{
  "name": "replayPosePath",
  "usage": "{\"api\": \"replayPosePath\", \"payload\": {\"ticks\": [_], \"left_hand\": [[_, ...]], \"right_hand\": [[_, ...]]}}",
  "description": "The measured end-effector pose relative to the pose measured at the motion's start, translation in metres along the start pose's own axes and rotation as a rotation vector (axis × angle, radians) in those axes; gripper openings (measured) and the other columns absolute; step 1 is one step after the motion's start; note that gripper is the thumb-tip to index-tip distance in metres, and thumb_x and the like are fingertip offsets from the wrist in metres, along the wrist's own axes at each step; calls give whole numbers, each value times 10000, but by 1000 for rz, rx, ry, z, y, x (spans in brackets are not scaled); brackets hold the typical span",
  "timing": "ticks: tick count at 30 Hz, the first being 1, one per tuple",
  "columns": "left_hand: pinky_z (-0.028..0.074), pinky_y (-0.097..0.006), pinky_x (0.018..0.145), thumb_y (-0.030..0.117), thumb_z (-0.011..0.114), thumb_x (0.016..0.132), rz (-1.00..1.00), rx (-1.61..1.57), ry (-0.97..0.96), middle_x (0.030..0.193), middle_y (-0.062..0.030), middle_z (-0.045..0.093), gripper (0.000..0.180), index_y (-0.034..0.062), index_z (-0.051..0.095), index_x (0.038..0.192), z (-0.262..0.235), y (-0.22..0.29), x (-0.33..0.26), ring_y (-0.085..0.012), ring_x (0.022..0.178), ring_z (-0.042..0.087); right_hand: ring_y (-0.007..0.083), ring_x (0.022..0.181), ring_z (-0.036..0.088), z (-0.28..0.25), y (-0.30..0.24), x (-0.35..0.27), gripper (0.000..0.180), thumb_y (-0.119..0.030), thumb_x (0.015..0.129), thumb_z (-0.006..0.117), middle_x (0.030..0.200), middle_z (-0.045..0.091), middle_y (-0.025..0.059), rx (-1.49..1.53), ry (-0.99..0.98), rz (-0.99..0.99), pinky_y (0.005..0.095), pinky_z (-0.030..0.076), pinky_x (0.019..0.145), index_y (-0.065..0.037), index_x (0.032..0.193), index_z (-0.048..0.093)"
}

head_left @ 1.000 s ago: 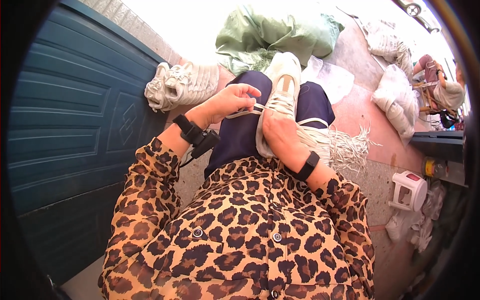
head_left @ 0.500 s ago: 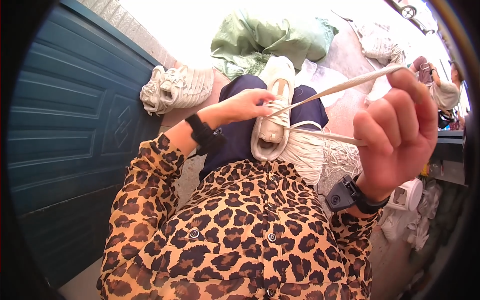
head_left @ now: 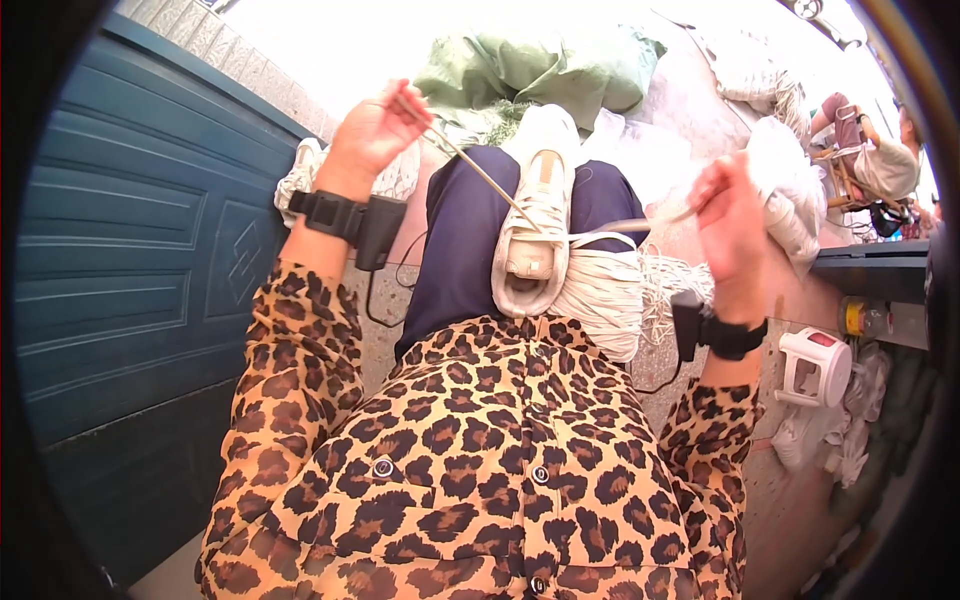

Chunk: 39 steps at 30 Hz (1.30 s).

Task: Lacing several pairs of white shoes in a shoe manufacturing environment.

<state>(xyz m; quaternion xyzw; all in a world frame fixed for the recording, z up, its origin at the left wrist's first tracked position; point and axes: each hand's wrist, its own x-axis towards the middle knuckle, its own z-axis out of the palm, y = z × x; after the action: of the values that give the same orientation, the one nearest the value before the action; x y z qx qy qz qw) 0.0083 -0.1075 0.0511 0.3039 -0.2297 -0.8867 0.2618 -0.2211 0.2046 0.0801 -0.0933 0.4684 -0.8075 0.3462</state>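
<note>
A cream-white shoe (head_left: 530, 262) rests between my thighs, its heel opening toward me and its toe pointing away. Its lace is threaded through the upper eyelets. Up and to the left, my left hand (head_left: 378, 132) is closed on one end of the shoelace (head_left: 478, 174), pulled taut in a slanting line. Out to the right, my right hand (head_left: 728, 215) is closed on the other part of the lace, which sags slightly toward the shoe. Beside the shoe, over my right thigh, lies a thick bundle of white laces (head_left: 603, 305).
A green sack (head_left: 540, 65) lies beyond my knees. More white shoes (head_left: 298, 185) stand by the dark blue door (head_left: 120, 230) at left. At right are a white plastic stool (head_left: 815, 368), plastic bags (head_left: 800, 435) and a dark table edge (head_left: 875, 262). Another person (head_left: 880, 165) sits farther off.
My left hand has left the shoe and risen up-left with one lace end. My right hand has moved lower and away from me, still holding lace.
</note>
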Motion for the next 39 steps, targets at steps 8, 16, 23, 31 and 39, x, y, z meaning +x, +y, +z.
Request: {"api": "replayPosePath", "payload": {"ticks": [8, 16, 23, 31, 39], "left_hand": [[329, -190, 534, 250, 461, 924, 87, 1094, -123, 578, 45, 427, 277, 22, 588, 832, -15, -56, -51, -60, 533, 368], [421, -251, 531, 178, 531, 883, 84, 1379, -268, 581, -7, 536, 200, 0, 589, 811, -19, -107, -90, -75, 550, 492], [437, -325, 637, 143, 578, 818, 578, 1753, -291, 661, -73, 598, 129, 22, 621, 825, -28, -118, -89, -216, 671, 555], [415, -381, 673, 162, 579, 792, 692, 1954, -238, 719, -73, 609, 125, 62, 612, 724, -18, -127, -88, -260, 749, 531], [391, -360, 677, 227, 623, 762, 757, 1983, -157, 714, -37, 621, 154, 78, 659, 772, -5, -131, -91, -225, 748, 526]], "right_hand": [[253, 657, 596, -5, 106, -61, 143, -115, 847, 542, 741, 618, 120, -1210, -345, -82, 318, 470, 614, 7, 857, 616], [293, 760, 563, 9, 126, -65, 74, -77, 777, 523, 756, 569, 126, -1602, -333, -454, 391, 447, 660, -20, 760, 568], [189, 757, 517, 29, 129, -66, 78, -113, 688, 549, 743, 545, 46, -2056, -555, -787, 311, 380, 682, -77, 749, 583], [184, 765, 525, 24, 133, -65, 80, -111, 688, 558, 760, 553, 37, -1876, -334, -840, 323, 371, 691, -86, 758, 590], [193, 773, 519, 21, 125, -64, 81, -159, 731, 578, 767, 559, 34, -1858, -371, -711, 339, 359, 696, -87, 762, 597]]}}
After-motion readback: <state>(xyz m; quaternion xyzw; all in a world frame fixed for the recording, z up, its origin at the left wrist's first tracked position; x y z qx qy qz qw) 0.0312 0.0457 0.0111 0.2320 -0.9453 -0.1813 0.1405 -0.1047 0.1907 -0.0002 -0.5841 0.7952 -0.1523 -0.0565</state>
